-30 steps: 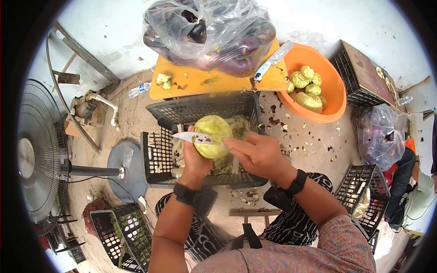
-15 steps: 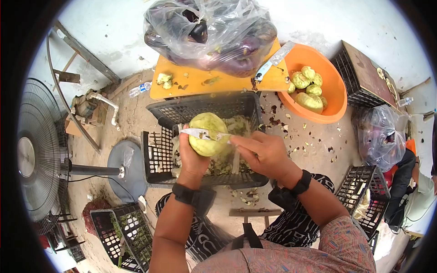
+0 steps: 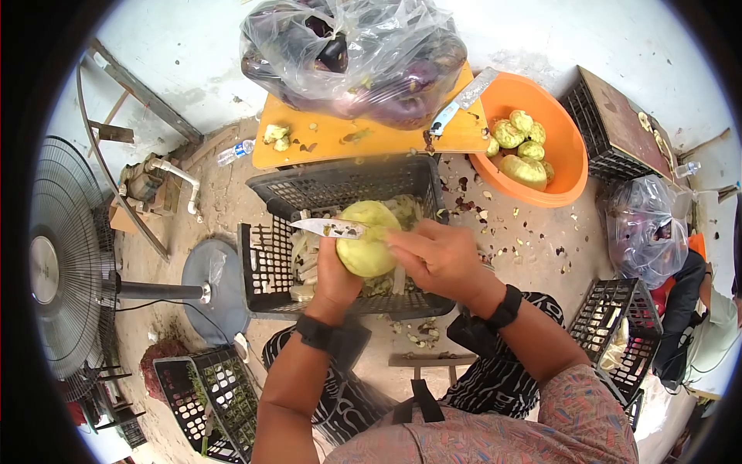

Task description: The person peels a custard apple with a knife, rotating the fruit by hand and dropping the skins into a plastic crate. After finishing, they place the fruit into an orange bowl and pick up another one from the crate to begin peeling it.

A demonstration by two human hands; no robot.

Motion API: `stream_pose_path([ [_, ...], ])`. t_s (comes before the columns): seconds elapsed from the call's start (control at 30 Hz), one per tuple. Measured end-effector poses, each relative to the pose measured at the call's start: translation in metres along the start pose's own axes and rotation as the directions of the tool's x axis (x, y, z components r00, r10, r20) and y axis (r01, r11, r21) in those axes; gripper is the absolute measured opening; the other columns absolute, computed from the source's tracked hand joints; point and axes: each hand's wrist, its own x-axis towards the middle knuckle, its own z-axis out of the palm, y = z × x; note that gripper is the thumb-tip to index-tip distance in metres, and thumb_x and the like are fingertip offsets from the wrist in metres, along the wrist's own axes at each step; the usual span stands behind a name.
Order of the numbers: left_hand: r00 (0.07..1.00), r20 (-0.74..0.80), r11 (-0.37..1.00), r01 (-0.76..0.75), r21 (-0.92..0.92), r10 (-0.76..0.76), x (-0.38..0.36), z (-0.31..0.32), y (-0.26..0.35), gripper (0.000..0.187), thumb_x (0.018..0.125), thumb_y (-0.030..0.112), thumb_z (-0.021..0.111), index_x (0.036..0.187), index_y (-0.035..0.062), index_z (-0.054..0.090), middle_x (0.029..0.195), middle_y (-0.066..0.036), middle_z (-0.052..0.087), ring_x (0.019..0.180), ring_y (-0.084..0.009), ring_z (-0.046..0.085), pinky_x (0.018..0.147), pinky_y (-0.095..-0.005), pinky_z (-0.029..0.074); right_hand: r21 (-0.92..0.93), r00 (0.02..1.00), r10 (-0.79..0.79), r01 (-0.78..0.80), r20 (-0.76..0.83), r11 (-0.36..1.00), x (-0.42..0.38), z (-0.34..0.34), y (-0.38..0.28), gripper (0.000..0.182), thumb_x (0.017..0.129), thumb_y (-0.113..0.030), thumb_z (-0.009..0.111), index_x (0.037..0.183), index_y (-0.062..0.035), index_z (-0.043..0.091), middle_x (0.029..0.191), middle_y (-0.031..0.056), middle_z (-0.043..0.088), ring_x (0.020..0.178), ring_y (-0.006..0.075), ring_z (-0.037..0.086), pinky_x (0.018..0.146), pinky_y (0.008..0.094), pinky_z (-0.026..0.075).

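My left hand (image 3: 337, 280) cups a round, pale yellow-green peeled eggplant (image 3: 371, 259) from below and the left side. My right hand (image 3: 442, 259) is closed around the handle of a small knife (image 3: 331, 227), most of the handle hidden by the fingers. Its blade, smeared with dark bits, lies across the eggplant's upper left side and points left. Both hands are above a black plastic crate (image 3: 267, 298) holding pale peelings and scraps (image 3: 398, 282).
Behind the crate, an orange board (image 3: 309, 147) bears a clear bag of purple eggplants (image 3: 352, 69) and a cleaver (image 3: 462, 103). An orange basin (image 3: 568, 182) holds several pale vegetables. A fan (image 3: 66, 255) stands left; another crate (image 3: 618, 332) stands right. Scraps litter the floor.
The eggplant has moved slightly right and down in my left hand, turning a little. The knife blade has shifted left across it, and my right hand stays close beside it.
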Motion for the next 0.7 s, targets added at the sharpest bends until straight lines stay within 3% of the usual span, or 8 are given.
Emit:
stream_pose_path([
  [0.27, 1.000, 0.024, 1.000, 0.000, -0.030, 0.001, -0.001, 0.003, 0.003, 0.047, 0.100, 0.038, 0.033, 0.129, 0.0045, 0.050, 0.124, -0.012, 0.059, 0.112, -0.0255, 0.059, 0.097, -0.0403, 0.049, -0.010, 1.000, -0.005, 0.005, 0.012, 1.000, 0.001, -0.001, 0.000, 0.023, 0.080, -0.021, 0.072, 0.103, -0.0182, 0.073, 0.064, 0.0024, 0.052, 0.052, 0.0222, 0.055, 0.045, 0.0350, 0.044],
  [0.37, 1.000, 0.023, 0.997, 0.021, -0.074, -0.019, 0.002, -0.001, 0.004, 0.049, 0.100, 0.041, 0.034, 0.128, 0.0049, 0.052, 0.125, -0.012, 0.059, 0.114, -0.0262, 0.059, 0.098, -0.0411, 0.048, -0.021, 0.999, 0.006, -0.005, 0.032, 1.000, 0.000, -0.004, 0.001, 0.025, 0.080, -0.020, 0.071, 0.105, -0.0197, 0.072, 0.064, 0.0026, 0.052, 0.051, 0.0222, 0.054, 0.045, 0.0351, 0.043],
  [0.43, 0.999, 0.017, 0.995, 0.033, -0.096, -0.031, 0.005, -0.004, 0.009, 0.060, 0.097, 0.053, 0.035, 0.131, 0.0060, 0.051, 0.128, -0.013, 0.058, 0.116, -0.0294, 0.056, 0.101, -0.0436, 0.043, -0.032, 0.999, 0.012, -0.011, 0.045, 0.999, 0.000, -0.007, 0.002, 0.026, 0.080, -0.019, 0.071, 0.107, -0.0206, 0.072, 0.064, 0.0027, 0.051, 0.051, 0.0221, 0.054, 0.045, 0.0351, 0.043],
  [0.7, 0.989, 0.132, 0.987, 0.079, -0.141, -0.060, 0.001, -0.002, 0.013, 0.060, 0.100, 0.052, 0.032, 0.131, 0.0048, 0.051, 0.129, -0.013, 0.058, 0.117, -0.0281, 0.057, 0.101, -0.0428, 0.045, -0.059, 0.998, -0.009, 0.013, 0.067, 0.998, 0.002, -0.013, 0.001, 0.029, 0.081, -0.018, 0.071, 0.110, -0.0212, 0.071, 0.064, 0.0022, 0.051, 0.051, 0.0212, 0.054, 0.045, 0.0346, 0.044],
])
